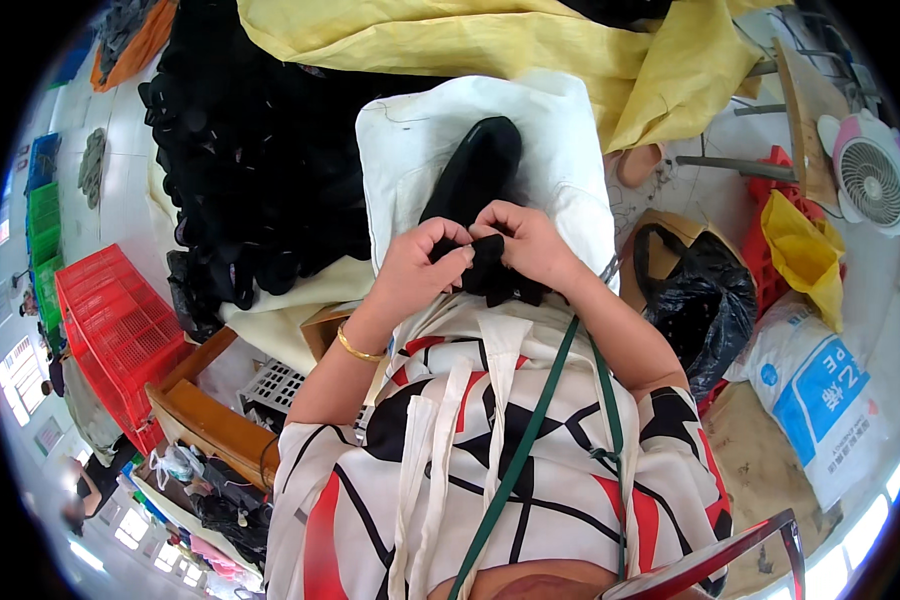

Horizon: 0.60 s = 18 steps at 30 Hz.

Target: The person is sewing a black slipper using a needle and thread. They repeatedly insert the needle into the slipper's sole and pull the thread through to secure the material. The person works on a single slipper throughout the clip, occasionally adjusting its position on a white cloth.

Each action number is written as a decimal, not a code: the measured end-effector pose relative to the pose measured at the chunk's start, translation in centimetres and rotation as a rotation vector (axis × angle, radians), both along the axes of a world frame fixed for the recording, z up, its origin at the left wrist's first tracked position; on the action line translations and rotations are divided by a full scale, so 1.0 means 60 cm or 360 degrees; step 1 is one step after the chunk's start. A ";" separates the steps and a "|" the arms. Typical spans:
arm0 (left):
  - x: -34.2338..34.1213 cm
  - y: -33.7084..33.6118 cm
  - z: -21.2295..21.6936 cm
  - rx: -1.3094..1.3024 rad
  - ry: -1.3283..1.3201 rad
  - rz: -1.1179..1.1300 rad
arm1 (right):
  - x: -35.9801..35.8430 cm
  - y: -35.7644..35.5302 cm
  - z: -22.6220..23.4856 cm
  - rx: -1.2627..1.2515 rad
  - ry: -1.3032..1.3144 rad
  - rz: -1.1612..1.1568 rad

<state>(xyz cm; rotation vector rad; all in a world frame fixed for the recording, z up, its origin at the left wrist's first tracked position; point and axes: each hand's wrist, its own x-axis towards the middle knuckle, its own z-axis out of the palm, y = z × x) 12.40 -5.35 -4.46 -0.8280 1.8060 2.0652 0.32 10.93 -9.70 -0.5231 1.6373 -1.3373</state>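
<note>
Black shoe (475,170), heel hidden by hands

1. White cloth (410,150) over the lap carries a black shoe (475,170), toe pointing away.
2. Pale floor (875,265) carries a heap of black shoes (260,150), red crate (115,330), white fan (875,180), black bag (705,300), and what is possibly a printed sack (820,390).

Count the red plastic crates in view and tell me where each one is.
1 for certain: a red plastic crate on the floor to the person's left, beside the wooden bench. Red plastic behind the yellow bag on the right may be another, mostly hidden.
</note>
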 end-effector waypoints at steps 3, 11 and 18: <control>0.015 0.003 -0.017 -0.0128 0.0005 0.0011 | -0.002 0.011 0.014 -0.0158 -0.0064 -0.0237; 0.021 0.023 -0.015 -0.0409 0.0176 -0.0097 | 0.022 0.008 0.066 -0.0511 0.1756 0.0054; 0.052 0.010 -0.009 -0.0877 0.0523 -0.0312 | 0.035 0.043 0.113 -0.0488 -0.0654 -0.0338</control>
